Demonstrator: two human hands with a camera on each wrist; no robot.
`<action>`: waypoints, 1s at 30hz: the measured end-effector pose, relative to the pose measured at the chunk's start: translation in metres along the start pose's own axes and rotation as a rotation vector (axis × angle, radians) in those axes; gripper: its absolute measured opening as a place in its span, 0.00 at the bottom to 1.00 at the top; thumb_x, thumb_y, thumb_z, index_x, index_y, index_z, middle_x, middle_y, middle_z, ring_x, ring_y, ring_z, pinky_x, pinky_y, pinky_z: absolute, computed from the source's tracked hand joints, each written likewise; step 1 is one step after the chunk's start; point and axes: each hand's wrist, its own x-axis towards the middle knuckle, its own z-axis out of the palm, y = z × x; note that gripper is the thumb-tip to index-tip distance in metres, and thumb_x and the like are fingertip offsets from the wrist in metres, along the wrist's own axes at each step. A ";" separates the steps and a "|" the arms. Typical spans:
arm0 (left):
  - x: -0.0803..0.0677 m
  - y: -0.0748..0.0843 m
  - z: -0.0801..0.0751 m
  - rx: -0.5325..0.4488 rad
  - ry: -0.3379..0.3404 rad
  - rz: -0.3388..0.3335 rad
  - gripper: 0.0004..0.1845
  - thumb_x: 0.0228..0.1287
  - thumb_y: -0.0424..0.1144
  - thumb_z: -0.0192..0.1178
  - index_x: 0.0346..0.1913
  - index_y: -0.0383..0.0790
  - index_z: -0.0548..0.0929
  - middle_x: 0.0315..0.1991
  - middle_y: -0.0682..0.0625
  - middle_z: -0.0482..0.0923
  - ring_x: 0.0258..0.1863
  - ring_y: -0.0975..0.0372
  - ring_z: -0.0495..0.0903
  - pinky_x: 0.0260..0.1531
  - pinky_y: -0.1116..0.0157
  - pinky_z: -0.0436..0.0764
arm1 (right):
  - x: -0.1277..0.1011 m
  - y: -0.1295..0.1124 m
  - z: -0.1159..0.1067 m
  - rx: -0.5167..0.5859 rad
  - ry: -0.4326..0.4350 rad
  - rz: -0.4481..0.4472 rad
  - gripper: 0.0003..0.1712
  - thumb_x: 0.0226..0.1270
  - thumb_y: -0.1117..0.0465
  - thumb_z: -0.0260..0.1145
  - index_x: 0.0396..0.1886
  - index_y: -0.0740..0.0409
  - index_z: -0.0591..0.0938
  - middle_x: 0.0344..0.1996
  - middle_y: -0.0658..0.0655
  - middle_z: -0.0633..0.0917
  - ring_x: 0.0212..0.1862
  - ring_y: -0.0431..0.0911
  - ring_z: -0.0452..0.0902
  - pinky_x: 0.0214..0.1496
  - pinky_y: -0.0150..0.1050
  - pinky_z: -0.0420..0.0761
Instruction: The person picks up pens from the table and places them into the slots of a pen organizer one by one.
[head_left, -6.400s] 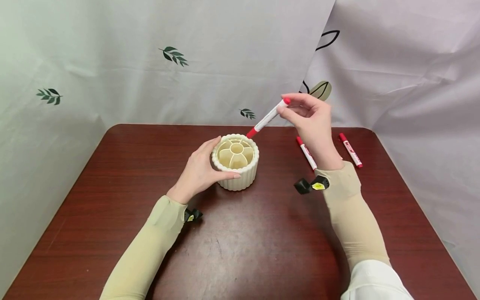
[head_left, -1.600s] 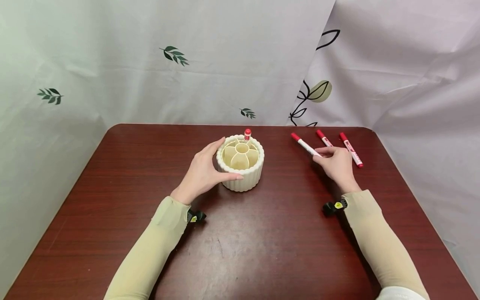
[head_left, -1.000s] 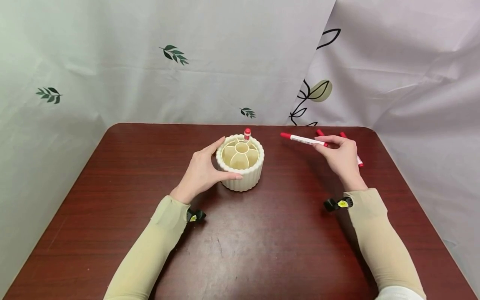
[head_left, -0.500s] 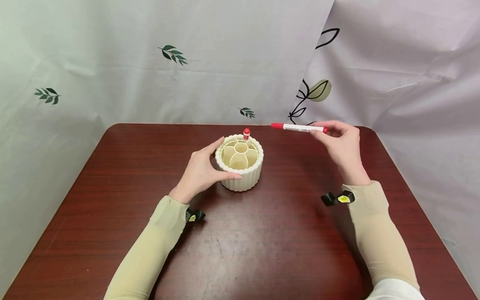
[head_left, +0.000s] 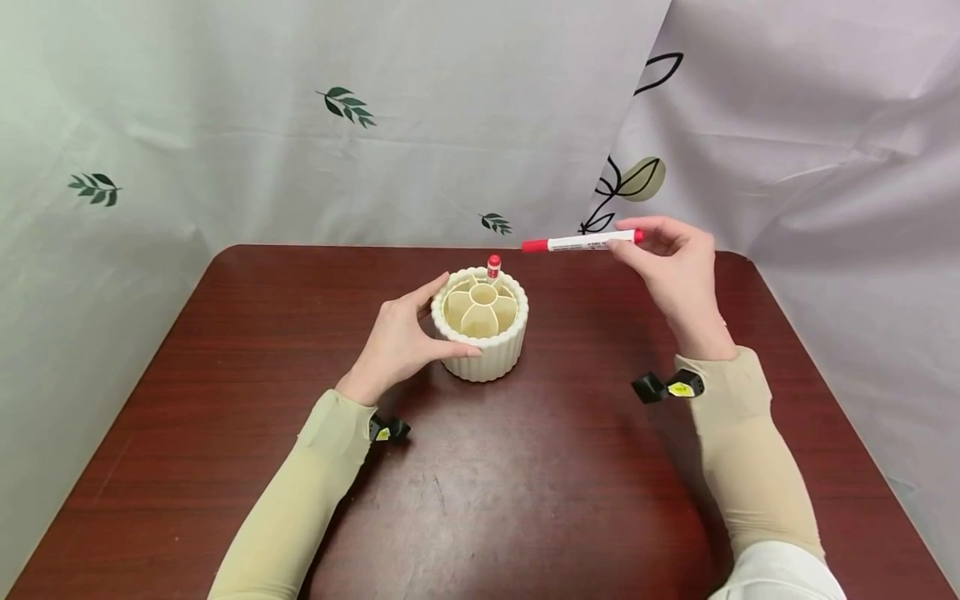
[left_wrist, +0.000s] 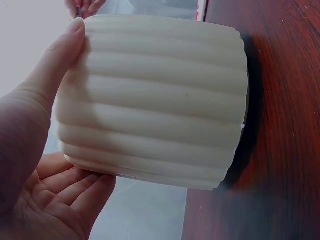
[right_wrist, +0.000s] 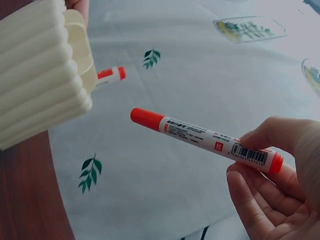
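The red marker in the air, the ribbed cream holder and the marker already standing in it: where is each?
red marker (head_left: 581, 242), head view, white barrel.
holder (head_left: 483, 354), head view, ribbed front wall.
standing marker (head_left: 493, 266), head view, red cap.

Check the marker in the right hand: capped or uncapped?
Capped. The marker pinched in the right hand shows a red cap on its free end in the right wrist view, with no bare tip.

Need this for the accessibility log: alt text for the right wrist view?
A right hand pinches the rear end of a red-capped white marker, held in the air. At upper left stands a ribbed cream holder, a second marker poking from it, before a leaf-print curtain.
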 end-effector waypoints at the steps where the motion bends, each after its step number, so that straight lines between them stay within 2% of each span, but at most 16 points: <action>1: 0.000 0.000 0.000 -0.002 -0.003 -0.001 0.63 0.33 0.64 0.83 0.76 0.44 0.68 0.68 0.52 0.74 0.59 0.63 0.80 0.59 0.61 0.78 | 0.000 -0.002 0.001 0.030 -0.005 -0.004 0.17 0.54 0.69 0.80 0.45 0.66 0.90 0.29 0.55 0.87 0.30 0.46 0.82 0.34 0.33 0.80; 7: 0.000 0.002 -0.002 0.005 -0.011 -0.014 0.63 0.33 0.65 0.83 0.76 0.45 0.68 0.68 0.53 0.74 0.58 0.65 0.80 0.60 0.61 0.77 | 0.002 -0.012 0.011 0.147 -0.022 -0.015 0.19 0.53 0.73 0.79 0.47 0.72 0.87 0.33 0.58 0.88 0.32 0.46 0.86 0.40 0.33 0.85; 17: 0.000 0.001 -0.001 -0.004 -0.008 -0.010 0.63 0.33 0.65 0.83 0.76 0.45 0.68 0.68 0.53 0.74 0.58 0.65 0.80 0.60 0.61 0.76 | 0.004 -0.018 0.024 0.197 -0.057 -0.065 0.19 0.53 0.76 0.78 0.48 0.69 0.88 0.32 0.59 0.87 0.32 0.47 0.86 0.40 0.34 0.85; 23: 0.000 0.001 -0.001 -0.012 -0.008 0.001 0.63 0.34 0.64 0.83 0.76 0.44 0.68 0.68 0.53 0.74 0.59 0.65 0.79 0.60 0.62 0.76 | 0.004 -0.018 0.034 0.170 -0.090 -0.099 0.18 0.54 0.75 0.78 0.47 0.66 0.89 0.33 0.59 0.88 0.32 0.47 0.85 0.39 0.34 0.84; 30: 0.001 0.000 -0.001 -0.014 -0.005 0.010 0.62 0.34 0.63 0.83 0.76 0.43 0.69 0.68 0.53 0.74 0.59 0.65 0.79 0.60 0.63 0.76 | 0.003 -0.013 0.045 0.017 -0.131 -0.085 0.17 0.57 0.70 0.78 0.47 0.60 0.90 0.36 0.56 0.89 0.34 0.46 0.86 0.41 0.33 0.84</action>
